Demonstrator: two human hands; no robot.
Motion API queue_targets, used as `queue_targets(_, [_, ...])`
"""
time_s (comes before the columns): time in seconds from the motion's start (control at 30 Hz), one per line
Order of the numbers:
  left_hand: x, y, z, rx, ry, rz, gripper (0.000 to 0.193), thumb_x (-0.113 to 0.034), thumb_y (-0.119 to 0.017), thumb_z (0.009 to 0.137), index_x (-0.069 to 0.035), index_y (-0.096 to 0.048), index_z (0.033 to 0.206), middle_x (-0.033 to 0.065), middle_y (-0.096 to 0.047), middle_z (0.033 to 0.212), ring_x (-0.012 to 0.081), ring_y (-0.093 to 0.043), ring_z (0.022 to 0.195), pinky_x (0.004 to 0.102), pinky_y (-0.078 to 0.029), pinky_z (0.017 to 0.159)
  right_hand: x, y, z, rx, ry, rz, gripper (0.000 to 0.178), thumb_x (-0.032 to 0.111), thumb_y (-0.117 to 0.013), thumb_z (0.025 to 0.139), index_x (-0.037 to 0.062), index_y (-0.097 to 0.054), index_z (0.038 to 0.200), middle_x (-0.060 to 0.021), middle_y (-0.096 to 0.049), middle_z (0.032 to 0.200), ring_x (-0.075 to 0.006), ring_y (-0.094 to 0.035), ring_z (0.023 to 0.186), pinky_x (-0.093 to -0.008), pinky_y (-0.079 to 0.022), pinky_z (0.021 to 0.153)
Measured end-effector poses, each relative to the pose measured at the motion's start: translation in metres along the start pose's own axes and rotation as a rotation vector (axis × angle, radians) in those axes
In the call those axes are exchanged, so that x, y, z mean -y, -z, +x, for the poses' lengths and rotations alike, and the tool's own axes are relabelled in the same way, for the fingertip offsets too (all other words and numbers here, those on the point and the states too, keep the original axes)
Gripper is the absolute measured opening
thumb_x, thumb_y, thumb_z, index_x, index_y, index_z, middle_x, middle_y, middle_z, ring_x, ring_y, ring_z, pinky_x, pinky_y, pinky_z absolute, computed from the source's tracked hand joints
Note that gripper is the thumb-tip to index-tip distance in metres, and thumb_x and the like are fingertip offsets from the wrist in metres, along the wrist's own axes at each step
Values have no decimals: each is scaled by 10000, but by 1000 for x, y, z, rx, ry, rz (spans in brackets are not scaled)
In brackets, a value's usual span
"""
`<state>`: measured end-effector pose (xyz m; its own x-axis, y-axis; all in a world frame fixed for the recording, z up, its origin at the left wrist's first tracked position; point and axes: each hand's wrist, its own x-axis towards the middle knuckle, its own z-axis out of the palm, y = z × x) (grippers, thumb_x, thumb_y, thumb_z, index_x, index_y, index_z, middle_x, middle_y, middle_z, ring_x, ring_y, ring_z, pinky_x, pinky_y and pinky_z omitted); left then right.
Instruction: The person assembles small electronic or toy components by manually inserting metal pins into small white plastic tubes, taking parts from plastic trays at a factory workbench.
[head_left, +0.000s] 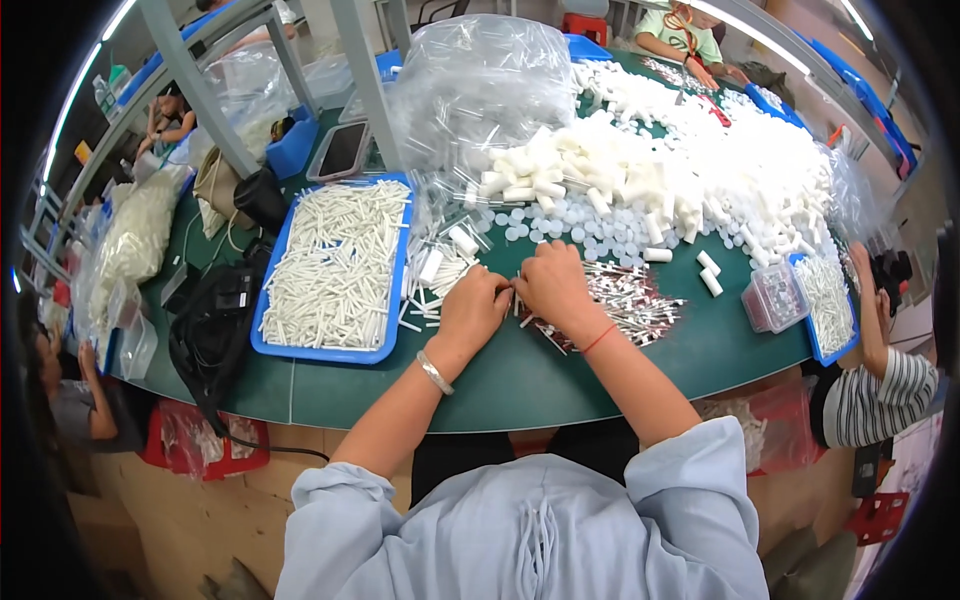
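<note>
My left hand (474, 308) and my right hand (554, 284) meet over the green table (480, 385), fingertips pinched close together. Whatever lies between the fingers is too small to make out. Beside and beyond my right hand spreads a pile of thin white sticks with dark and red parts (632, 308). Past my left hand lie loose white sticks (447, 272) and a few thicker white tubes (430, 267). Translucent round caps (590, 228) are scattered just beyond both hands.
A blue tray (391, 330) of white sticks stands left, near a black bag (212, 325). White tubes (640, 170) heap up behind, with a large clear plastic bag (480, 85). A clear box (775, 298) and another blue tray (850, 345) are right. Other people sit around.
</note>
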<state>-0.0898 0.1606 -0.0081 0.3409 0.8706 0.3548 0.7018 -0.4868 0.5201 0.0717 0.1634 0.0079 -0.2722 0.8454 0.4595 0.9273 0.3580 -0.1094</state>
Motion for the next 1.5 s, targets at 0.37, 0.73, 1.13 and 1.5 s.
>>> queue_targets(0.37, [33,9,14,-198,-79,244,165,-64,-703,753,-57,-672,915,104,-575,855,292,-563,845,396,-466,727,9,-3,13,-115,-389,677,140,145,-685,723,29,-646,654,-121,-664,758,-255,-615,658,-365,-477,655])
queue_targets(0.73, [8,20,15,-118,-8,-284,157,-78,-669,826,-11,-682,967,113,-598,878,251,-593,782,326,-475,686,3,53,-12,6,-656,1403,167,185,-579,953,23,-612,970,-46,-657,759,-18,-438,504,-175,-337,451])
queue_targets(1.13, [-43,36,-14,210,252,-942,162,-147,-619,935,-29,-641,1044,-16,-632,825,31,-498,672,191,-401,577,1,78,-49,-181,-75,665,109,48,-695,773,43,-704,881,-75,-629,723,-231,-560,672,-327,-452,634])
queue_targets(1.5, [-45,36,-21,242,247,-889,166,-138,-604,940,-24,-633,1056,-16,-611,798,46,-506,671,209,-417,591,0,84,-56,-173,-7,547,120,12,-705,763,50,-706,877,-78,-654,768,-237,-573,711,-341,-457,645])
